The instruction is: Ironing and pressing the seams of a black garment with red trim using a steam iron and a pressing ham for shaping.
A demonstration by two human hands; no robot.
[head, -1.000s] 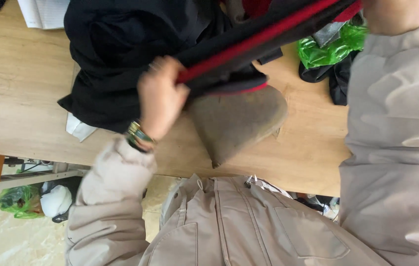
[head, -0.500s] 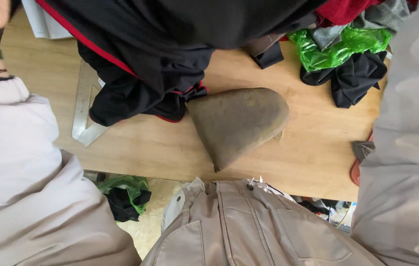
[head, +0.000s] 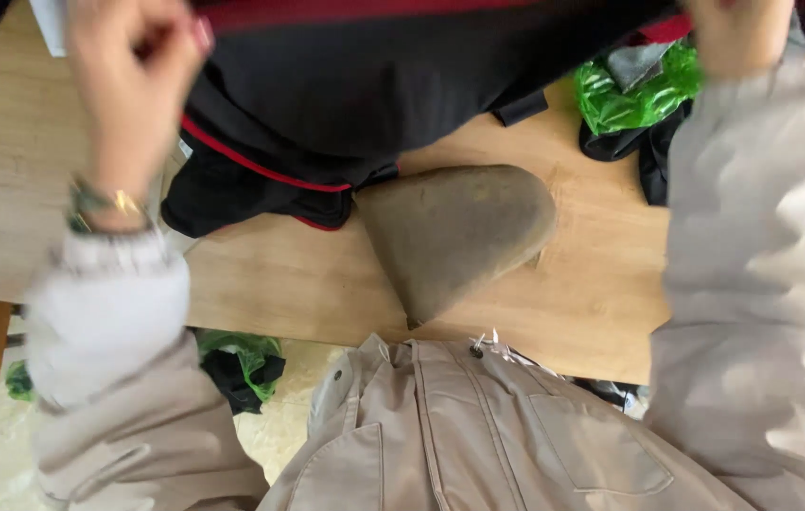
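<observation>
**Black garment lifted over the pressing pad**

I see the black garment [head: 393, 85] with red piping stretched between both hands above the wooden table [head: 289, 284]. Its lower folds hang down and touch the tabletop just left of the brown rounded pressing pad [head: 459, 232].

My left hand [head: 128, 90] is up and to the left of the pad, fingers curled and pinched tight on the garment's upper edge; a watch sits on that wrist. My right hand [head: 738, 38] is up and to the right of the pad, closed on the same top edge, though its fingertips are cut off by the frame.

Beyond the pad, to its upper right, lies a crumpled green plastic bag [head: 634, 90] on dark cloth. Below the pad, at the table's near edge, is my beige jacket [head: 478, 435].
</observation>
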